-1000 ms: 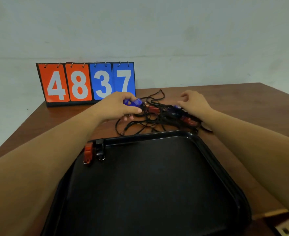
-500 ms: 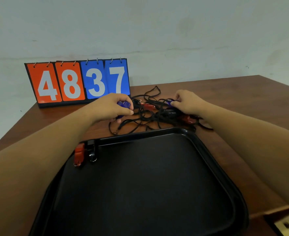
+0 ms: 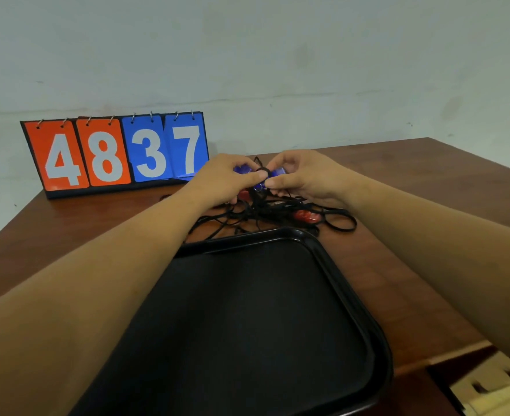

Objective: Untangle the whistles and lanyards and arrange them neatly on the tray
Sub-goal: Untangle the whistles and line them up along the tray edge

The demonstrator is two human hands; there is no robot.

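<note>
Directly beyond the far rim of the black tray (image 3: 247,238), the tangle of black lanyards (image 3: 247,216) lay in a heap on the bench (image 3: 427,181), its cords crossing one another and one loop trailing off toward the tray's right far corner. Above that heap, further from the tray, the two hands met. The left hand (image 3: 222,181) had its fingers curled round a blue whistle (image 3: 241,169), thumb pressed along it. The right hand (image 3: 303,175) pinched a second blue whistle (image 3: 278,172) between thumb and bent fingers. The two whistles sat almost touching, with cords looped between them and hanging down into the tangle. A red whistle (image 3: 306,215) rested in the cords just past the tray's far right corner, and another red one (image 3: 243,194) showed partly under the left hand. The left forearm crossed over the tray's left side. Beyond the tray to the far left, a flip scoreboard (image 3: 115,153) reading 4837 stood at the bench's back edge against the pale wall (image 3: 277,55). A pale box (image 3: 493,388) sat below the bench, off the tray's near right corner.
</note>
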